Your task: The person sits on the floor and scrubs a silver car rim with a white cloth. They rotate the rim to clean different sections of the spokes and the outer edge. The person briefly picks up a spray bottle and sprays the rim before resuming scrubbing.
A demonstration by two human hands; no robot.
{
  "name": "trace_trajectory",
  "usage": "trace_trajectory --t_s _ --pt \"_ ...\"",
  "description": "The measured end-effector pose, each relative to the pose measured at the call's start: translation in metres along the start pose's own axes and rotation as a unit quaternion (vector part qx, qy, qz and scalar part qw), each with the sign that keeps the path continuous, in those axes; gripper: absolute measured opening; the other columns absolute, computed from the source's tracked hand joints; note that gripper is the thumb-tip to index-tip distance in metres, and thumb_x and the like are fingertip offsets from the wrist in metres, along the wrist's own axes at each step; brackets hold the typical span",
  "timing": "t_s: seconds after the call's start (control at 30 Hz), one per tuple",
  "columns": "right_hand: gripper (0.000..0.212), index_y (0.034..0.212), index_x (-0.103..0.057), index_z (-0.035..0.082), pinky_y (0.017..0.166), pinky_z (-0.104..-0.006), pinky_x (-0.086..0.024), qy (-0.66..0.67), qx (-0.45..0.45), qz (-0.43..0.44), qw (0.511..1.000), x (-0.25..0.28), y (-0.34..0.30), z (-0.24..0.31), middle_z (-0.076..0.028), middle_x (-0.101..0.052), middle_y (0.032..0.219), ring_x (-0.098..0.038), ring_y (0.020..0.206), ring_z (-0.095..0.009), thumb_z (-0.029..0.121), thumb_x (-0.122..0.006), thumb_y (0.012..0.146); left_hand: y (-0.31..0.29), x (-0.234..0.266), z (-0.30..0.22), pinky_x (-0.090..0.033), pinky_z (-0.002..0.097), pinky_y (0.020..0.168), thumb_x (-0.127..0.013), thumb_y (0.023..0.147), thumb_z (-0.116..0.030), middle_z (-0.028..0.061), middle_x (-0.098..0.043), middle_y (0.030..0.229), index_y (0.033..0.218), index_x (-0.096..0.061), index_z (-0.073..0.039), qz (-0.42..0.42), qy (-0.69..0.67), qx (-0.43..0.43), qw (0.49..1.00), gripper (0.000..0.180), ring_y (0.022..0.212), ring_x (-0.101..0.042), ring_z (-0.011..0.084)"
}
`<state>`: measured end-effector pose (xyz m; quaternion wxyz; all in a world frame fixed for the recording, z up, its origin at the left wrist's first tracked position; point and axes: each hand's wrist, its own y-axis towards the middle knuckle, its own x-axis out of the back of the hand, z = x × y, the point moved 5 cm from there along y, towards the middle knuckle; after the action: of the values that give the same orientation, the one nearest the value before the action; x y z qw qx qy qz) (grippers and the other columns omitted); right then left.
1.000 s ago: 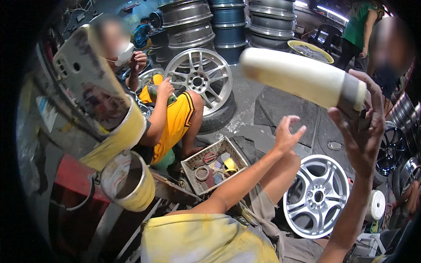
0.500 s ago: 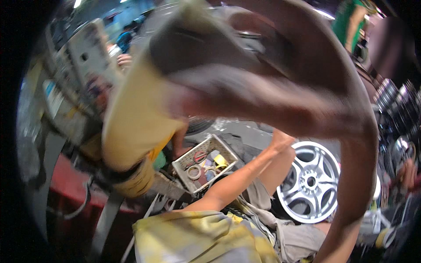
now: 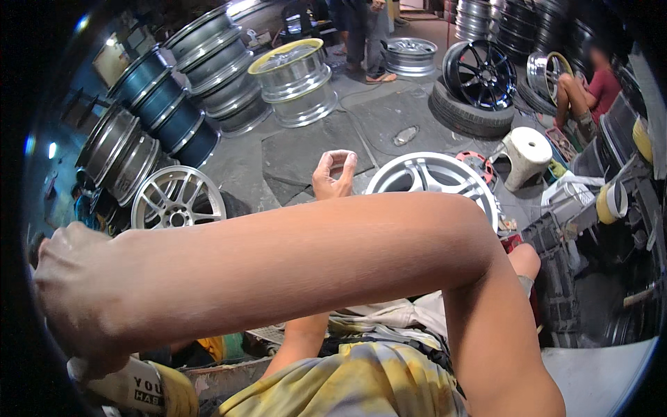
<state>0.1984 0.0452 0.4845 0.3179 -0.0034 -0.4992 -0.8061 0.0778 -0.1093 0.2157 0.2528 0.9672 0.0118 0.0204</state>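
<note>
My right arm bends at the elbow and crosses the whole view to the left. At its end my right hand (image 3: 80, 295) is curled, its back toward me and its fingertips hidden at the dark rim. Below it, at the lower left, is a white and yellow cylindrical thing (image 3: 163, 390); I cannot tell whether they touch. Beyond the right forearm rises my left hand (image 3: 335, 182), thumb and fingers curved together in a ring. Whatever they pinch, if anything, is too small to make out. Just right of that hand lies a silver wheel rim (image 3: 422, 172), partly behind my arm.
Stacked rims (image 3: 215, 76) stand at the back left, beside a yellow-edged rim (image 3: 288, 62). A spoked rim (image 3: 177, 201) leans nearer. Further right are a black rim (image 3: 486, 73) on a tyre (image 3: 462, 115), a white stool (image 3: 524, 156) and a seated person (image 3: 597, 94).
My view has swung, bringing the rim stacks and floor into sight and losing the tool-filled box. My right forearm appears lower, and my left hand now shows beyond it.
</note>
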Motion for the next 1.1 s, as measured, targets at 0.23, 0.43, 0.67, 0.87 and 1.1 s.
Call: trace_trajectory --t_s 0.23,0.43,0.67,0.87,1.1 --pt "0.084 0.09 -0.059 -0.005 0.063 -0.0394 -0.059 -0.313 -0.1 -0.089 0.94 0.145 -0.104 -0.014 -0.022 -0.064 0.083 -0.07 0.074 -0.031 0.077 -0.072 0.078 0.014 -0.02 0.003 -0.053 0.0273 0.081 -0.069 0.101 -0.027 0.0056 -0.072 0.095 0.106 -0.071 -0.001 0.156 -0.116 0.066 0.979 0.026 0.087 -0.067 0.0117" --pt "0.088 0.125 -0.055 0.003 0.086 -0.0408 -0.054 -0.507 -0.397 -0.139 0.753 0.256 -0.348 -0.016 -0.016 -0.068 0.108 -0.069 0.1 -0.033 0.076 -0.07 0.078 0.003 -0.109 -0.026 -0.054 0.0249 0.078 -0.065 0.103 -0.036 0.005 -0.071 0.096 0.118 -0.07 0.001 0.409 -0.266 0.183 0.853 0.04 0.085 -0.066 0.0104" --pt "0.092 0.134 -0.053 0.0 0.09 -0.0423 -0.052 -0.376 -0.453 -0.289 0.755 0.261 -0.444 -0.016 -0.019 -0.065 0.112 -0.067 0.103 -0.032 0.076 -0.064 0.085 -0.053 -0.222 0.01 -0.054 0.0234 0.067 -0.081 0.091 -0.036 -0.0005 -0.07 0.086 0.103 -0.076 -0.004 0.61 -0.238 0.164 0.737 0.034 0.077 -0.066 0.0081" --pt "0.052 0.123 -0.058 0.001 0.064 -0.0251 -0.05 -0.252 -0.526 -0.41 0.701 0.272 -0.49 -0.021 -0.004 -0.062 0.099 -0.059 0.078 -0.007 0.039 -0.078 0.093 -0.047 -0.233 0.058 -0.055 0.0235 0.07 -0.075 0.097 -0.02 0.0037 -0.073 0.085 0.101 -0.075 -0.002 0.581 -0.253 0.235 0.737 0.019 0.076 -0.067 0.0089" --pt "0.027 0.112 -0.062 0.0 0.061 -0.0212 -0.046 -0.138 -0.562 -0.424 0.697 0.269 -0.502 -0.031 -0.001 -0.066 0.089 -0.059 0.071 -0.005 0.018 -0.076 0.097 -0.038 -0.229 0.068 -0.056 0.0235 0.074 -0.073 0.098 -0.02 0.0049 -0.074 0.087 0.103 -0.075 0.0 0.579 -0.252 0.24 0.738 0.02 0.078 -0.068 0.0093"
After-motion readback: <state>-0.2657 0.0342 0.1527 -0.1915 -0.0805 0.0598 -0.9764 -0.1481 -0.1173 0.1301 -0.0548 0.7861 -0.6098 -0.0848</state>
